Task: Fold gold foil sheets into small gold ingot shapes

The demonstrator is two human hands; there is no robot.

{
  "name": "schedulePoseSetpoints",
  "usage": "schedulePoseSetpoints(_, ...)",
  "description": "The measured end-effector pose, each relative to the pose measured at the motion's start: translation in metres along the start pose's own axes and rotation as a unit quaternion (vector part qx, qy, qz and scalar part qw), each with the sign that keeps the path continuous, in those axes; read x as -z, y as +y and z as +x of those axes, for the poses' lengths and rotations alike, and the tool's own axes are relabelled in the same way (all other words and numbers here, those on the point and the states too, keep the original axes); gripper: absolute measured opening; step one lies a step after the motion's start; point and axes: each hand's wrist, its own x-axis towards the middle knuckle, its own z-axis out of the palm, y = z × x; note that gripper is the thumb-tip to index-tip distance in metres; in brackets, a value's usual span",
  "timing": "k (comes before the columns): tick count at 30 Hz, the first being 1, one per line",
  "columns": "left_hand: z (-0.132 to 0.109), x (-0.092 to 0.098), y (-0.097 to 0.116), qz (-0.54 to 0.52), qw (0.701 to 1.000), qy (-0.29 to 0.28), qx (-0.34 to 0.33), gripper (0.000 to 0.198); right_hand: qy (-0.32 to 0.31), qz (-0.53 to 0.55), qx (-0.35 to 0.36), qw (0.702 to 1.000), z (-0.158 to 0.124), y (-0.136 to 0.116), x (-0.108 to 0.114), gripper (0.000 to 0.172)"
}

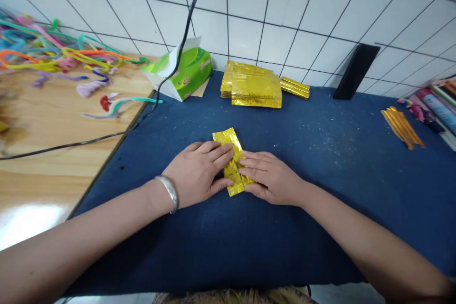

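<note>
A folded strip of gold foil paper (228, 140) lies on the dark blue cloth (320, 152) in front of me. My left hand (197, 171), with a silver bangle on the wrist, lies flat on the strip's left side, fingers stretched over it. My right hand (272, 178) presses on the strip's right lower part, fingers together and pointing left. Both hands hold the paper down against the cloth; its lower end sticks out between them.
A stack of gold foil sheets (254, 88) sits at the back by the tiled wall, with narrower folded gold pieces (295, 88) beside it. A green tissue pack (181, 73), coloured pipe cleaners (60, 54), a black cable (107, 137), gold strips (402, 126) and a black object (354, 71) surround the area.
</note>
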Motion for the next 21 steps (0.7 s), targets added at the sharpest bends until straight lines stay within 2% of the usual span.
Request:
schedulePoseSetpoints(3, 0.001, 0.000, -0.001, 0.000, 1.000, -0.001, -0.003, 0.064, 0.011, 0.028, 0.044, 0.999, -0.001, -0.002, 0.001, 0.035)
schedulePoseSetpoints(8, 0.002, 0.000, -0.004, -0.001, 1.000, 0.000, -0.010, 0.065, 0.067, 0.110, 0.064, 0.990, -0.004, -0.002, 0.001, 0.021)
schedulePoseSetpoints(11, 0.003, 0.000, -0.005, -0.006, 1.000, 0.004, -0.012, 0.065, 0.127, 0.133, 0.007, 0.983, -0.007, 0.000, 0.001, 0.016)
schedulePoseSetpoints(15, 0.002, -0.002, -0.006, -0.014, 1.000, 0.009, -0.013, 0.065, 0.186, 0.093, -0.083, 0.975, -0.006, 0.003, 0.002, 0.017)
schedulePoseSetpoints(17, 0.002, -0.002, -0.006, -0.016, 1.000, 0.011, -0.013, 0.065, 0.180, 0.076, -0.084, 0.977, -0.005, 0.005, 0.000, 0.018)
schedulePoseSetpoints(21, 0.003, -0.004, -0.008, -0.021, 0.999, 0.016, -0.018, 0.065, 0.107, 0.019, -0.060, 0.992, -0.003, 0.008, -0.005, 0.022)
